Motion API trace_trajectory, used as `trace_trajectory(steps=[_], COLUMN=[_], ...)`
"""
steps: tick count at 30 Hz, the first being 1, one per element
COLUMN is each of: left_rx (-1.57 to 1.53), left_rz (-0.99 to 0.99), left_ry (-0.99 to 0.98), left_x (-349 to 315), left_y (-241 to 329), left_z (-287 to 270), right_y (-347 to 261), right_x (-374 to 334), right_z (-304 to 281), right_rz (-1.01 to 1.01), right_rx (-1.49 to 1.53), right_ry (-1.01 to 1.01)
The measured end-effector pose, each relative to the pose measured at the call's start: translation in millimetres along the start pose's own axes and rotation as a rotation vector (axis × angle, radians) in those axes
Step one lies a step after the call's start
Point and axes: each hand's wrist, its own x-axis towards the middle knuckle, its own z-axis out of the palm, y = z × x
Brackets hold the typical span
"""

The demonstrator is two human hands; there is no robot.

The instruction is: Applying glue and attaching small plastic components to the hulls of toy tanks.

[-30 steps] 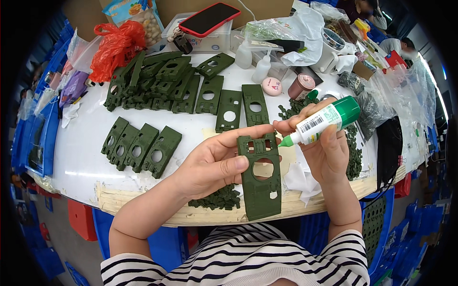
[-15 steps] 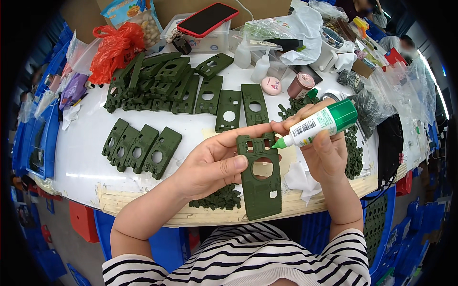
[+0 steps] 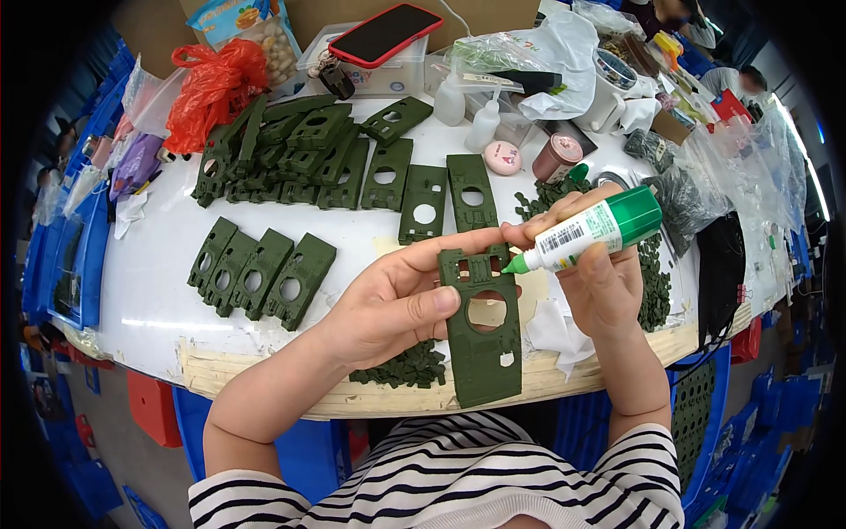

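Between thumb and fingers, my left hand (image 3: 401, 304) grips a dark green plastic model tank hull plate (image 3: 480, 361), which has a large round hole and smaller square openings. A white glue bottle (image 3: 573, 238) with a green body end and a green nozzle is held in my right hand (image 3: 608, 282). The nozzle tip meets the plate near its upper right square opening, and the bottle lies tilted. Fingertips of both hands come close together above the plate's top edge. Small green plastic pieces (image 3: 401, 368) lie in a heap below my left hand.
Four-hole-free wording aside, several similar plates (image 3: 300, 282) lie at the left, with a larger stack (image 3: 308, 145) behind. Farther back are a red phone (image 3: 385, 35), a red plastic bag (image 3: 216, 88) and squeeze bottles (image 3: 483, 123). White tissue (image 3: 561, 339) lies near the wooden table edge (image 3: 291, 388).
Hardly anything differs. The plate and glue bottle have shifted very slightly to the right in the picture, with both grips unchanged.
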Motion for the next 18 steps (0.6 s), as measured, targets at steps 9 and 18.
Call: trace_trajectory(steps=[9,18], left_rx=[-0.012,-0.011], left_rz=[0.007,0.006], left_ry=[-0.001,0.000], left_x=[0.1,-0.6], left_y=[-1.0,-1.0], left_z=[-0.5,-0.7], right_y=[1.0,3.0], right_x=[0.7,-0.5], right_z=[-1.0,-2.1], right_rz=[-0.014,0.016], right_rx=[0.004,0.067], right_ry=[-0.010,0.002])
